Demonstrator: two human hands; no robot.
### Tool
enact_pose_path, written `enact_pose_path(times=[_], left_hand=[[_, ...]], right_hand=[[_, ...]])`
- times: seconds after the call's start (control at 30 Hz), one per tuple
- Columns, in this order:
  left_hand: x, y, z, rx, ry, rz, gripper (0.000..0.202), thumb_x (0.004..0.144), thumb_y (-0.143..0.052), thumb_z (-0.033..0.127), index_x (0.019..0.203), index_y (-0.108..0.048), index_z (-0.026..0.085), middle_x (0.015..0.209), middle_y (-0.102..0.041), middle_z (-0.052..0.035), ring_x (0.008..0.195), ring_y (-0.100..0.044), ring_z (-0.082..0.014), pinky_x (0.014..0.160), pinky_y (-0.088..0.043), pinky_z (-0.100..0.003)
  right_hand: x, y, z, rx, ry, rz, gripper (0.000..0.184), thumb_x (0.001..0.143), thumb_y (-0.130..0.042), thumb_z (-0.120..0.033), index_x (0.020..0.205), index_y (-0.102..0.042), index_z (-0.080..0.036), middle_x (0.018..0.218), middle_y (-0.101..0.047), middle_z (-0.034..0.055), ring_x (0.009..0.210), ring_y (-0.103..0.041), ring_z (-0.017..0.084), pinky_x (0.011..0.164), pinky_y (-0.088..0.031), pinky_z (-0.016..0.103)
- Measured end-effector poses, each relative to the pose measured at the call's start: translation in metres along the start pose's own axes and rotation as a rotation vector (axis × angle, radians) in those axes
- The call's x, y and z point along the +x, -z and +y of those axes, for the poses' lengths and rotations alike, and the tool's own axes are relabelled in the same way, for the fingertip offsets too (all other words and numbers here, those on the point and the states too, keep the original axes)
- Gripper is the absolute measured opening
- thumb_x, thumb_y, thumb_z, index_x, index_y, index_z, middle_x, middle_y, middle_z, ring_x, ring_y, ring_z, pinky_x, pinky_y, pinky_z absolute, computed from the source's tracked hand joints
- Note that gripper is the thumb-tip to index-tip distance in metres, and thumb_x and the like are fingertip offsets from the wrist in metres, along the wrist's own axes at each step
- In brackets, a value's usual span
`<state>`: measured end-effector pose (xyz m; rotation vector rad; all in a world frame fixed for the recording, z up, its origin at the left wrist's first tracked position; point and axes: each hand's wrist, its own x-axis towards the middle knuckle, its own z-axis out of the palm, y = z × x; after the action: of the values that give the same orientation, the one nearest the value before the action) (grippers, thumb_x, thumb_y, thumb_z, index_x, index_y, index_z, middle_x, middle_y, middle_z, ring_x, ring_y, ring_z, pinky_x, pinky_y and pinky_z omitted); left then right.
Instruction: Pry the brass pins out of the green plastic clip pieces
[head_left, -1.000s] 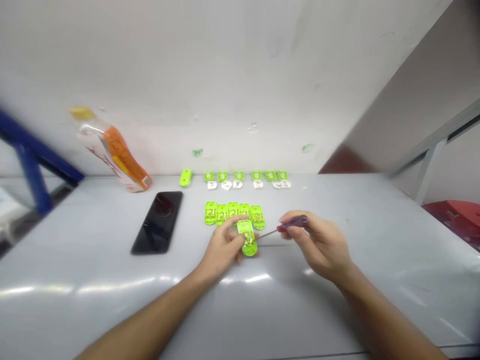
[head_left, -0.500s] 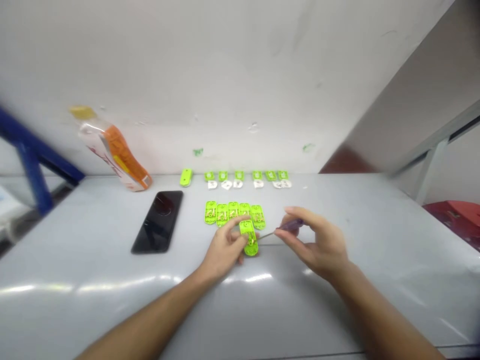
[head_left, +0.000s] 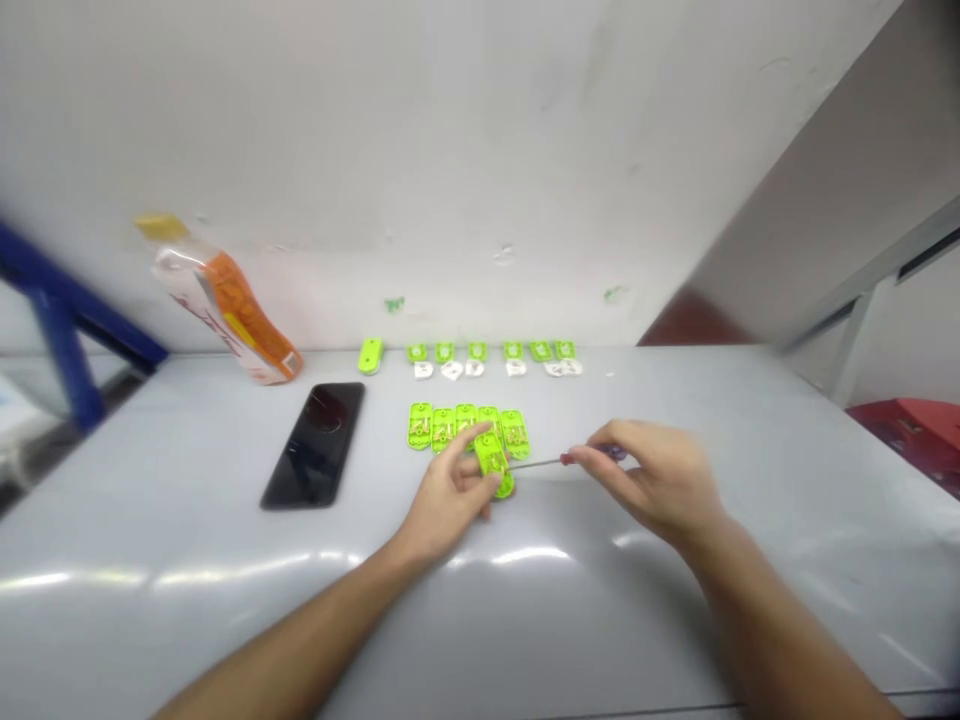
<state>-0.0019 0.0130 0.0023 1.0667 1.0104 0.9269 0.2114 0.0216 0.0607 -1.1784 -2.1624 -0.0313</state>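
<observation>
The green plastic casing (head_left: 495,468) is pinched by the left hand (head_left: 450,495), its long axis running forward; a screwdriver (head_left: 592,456) is pinched by the right hand (head_left: 660,482), its shaft held sideways, tip just beside the casing.

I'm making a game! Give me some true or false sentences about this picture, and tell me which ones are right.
1. The right hand holds a small screwdriver. True.
2. The left hand holds a red spoon. False: it holds a green plastic piece.
3. The black phone stands up on its end. False: it lies flat on the table.
4. Five green pieces lie in a row just past the hands. True.
</observation>
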Motion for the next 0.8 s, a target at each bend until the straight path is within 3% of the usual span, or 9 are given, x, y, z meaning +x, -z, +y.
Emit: enact_pose_path(times=[0.1, 0.3, 0.4, 0.53, 0.6, 0.7, 0.8], left_hand=[[-0.0010, -0.0008, 0.0010, 0.010, 0.006, 0.005, 0.068, 0.078, -0.063, 0.028, 0.138, -0.032, 0.020, 0.083, -0.064, -0.0063, 0.077, -0.064, -0.0195, 0.053, -0.043, -0.023], [-0.0005, -0.0021, -0.0020, 0.003, -0.035, 0.057, 0.066, 0.078, -0.063, 0.030, 0.137, -0.034, 0.022, 0.070, -0.056, -0.0004, 0.065, -0.058, -0.0148, 0.054, -0.044, -0.024], [-0.0013, -0.0030, -0.0025, 0.009, -0.094, 0.140, 0.066, 0.079, -0.062, 0.031, 0.138, -0.033, 0.023, 0.065, -0.048, 0.0027, 0.064, -0.053, -0.0138, 0.055, -0.045, -0.023], [-0.0039, -0.0043, -0.0009, 0.040, -0.167, 0.185, 0.063, 0.082, -0.060, 0.033, 0.138, -0.034, 0.025, 0.062, -0.038, 0.0049, 0.061, -0.047, -0.0117, 0.054, -0.045, -0.022], [-0.0047, -0.0047, -0.0004, 0.057, -0.178, 0.185, 0.062, 0.082, -0.059, 0.033, 0.139, -0.034, 0.024, 0.062, -0.035, 0.0052, 0.059, -0.045, -0.0111, 0.054, -0.045, -0.022], [-0.0045, -0.0046, -0.0003, 0.082, -0.180, 0.200, 0.063, 0.083, -0.059, 0.033, 0.139, -0.033, 0.023, 0.062, -0.034, 0.0050, 0.058, -0.044, -0.0105, 0.055, -0.045, -0.022], [-0.0038, -0.0041, -0.0006, 0.088, -0.182, 0.220, 0.063, 0.083, -0.058, 0.033, 0.140, -0.032, 0.023, 0.063, -0.033, 0.0049, 0.059, -0.044, -0.0110, 0.055, -0.045, -0.022]], right_hand=[[0.0017, -0.0020, -0.0015, -0.003, -0.035, -0.056, 0.016, 0.090, -0.048, -0.025, 0.081, -0.060, -0.021, 0.065, -0.066, -0.0011, 0.048, -0.055, 0.010, 0.050, -0.041, 0.023], [0.0001, 0.0029, -0.0002, 0.132, -0.093, -0.247, 0.009, 0.086, -0.052, -0.027, 0.091, -0.048, -0.021, 0.074, -0.064, 0.0012, 0.060, -0.059, 0.013, 0.054, -0.045, 0.025], [-0.0013, 0.0009, 0.0026, 0.133, -0.102, -0.231, 0.010, 0.088, -0.051, -0.031, 0.089, -0.052, -0.021, 0.073, -0.067, 0.0011, 0.056, -0.059, 0.012, 0.052, -0.045, 0.024], [-0.0010, -0.0053, 0.0042, -0.069, -0.086, -0.087, 0.030, 0.087, -0.050, -0.045, 0.073, -0.059, -0.020, 0.057, -0.064, 0.0009, 0.048, -0.058, 0.014, 0.047, -0.042, 0.026], [-0.0003, -0.0056, 0.0029, -0.080, -0.098, -0.121, 0.029, 0.088, -0.049, -0.045, 0.081, -0.060, -0.020, 0.059, -0.065, 0.0011, 0.049, -0.059, 0.015, 0.048, -0.043, 0.027], [0.0003, -0.0032, 0.0003, 0.111, -0.126, -0.241, 0.023, 0.088, -0.051, -0.035, 0.105, -0.052, -0.020, 0.081, -0.069, 0.0039, 0.066, -0.065, 0.016, 0.055, -0.049, 0.026], [0.0002, -0.0030, 0.0007, 0.182, -0.110, -0.263, 0.012, 0.089, -0.049, -0.030, 0.096, -0.052, -0.021, 0.084, -0.069, 0.0036, 0.067, -0.065, 0.014, 0.056, -0.049, 0.024]])
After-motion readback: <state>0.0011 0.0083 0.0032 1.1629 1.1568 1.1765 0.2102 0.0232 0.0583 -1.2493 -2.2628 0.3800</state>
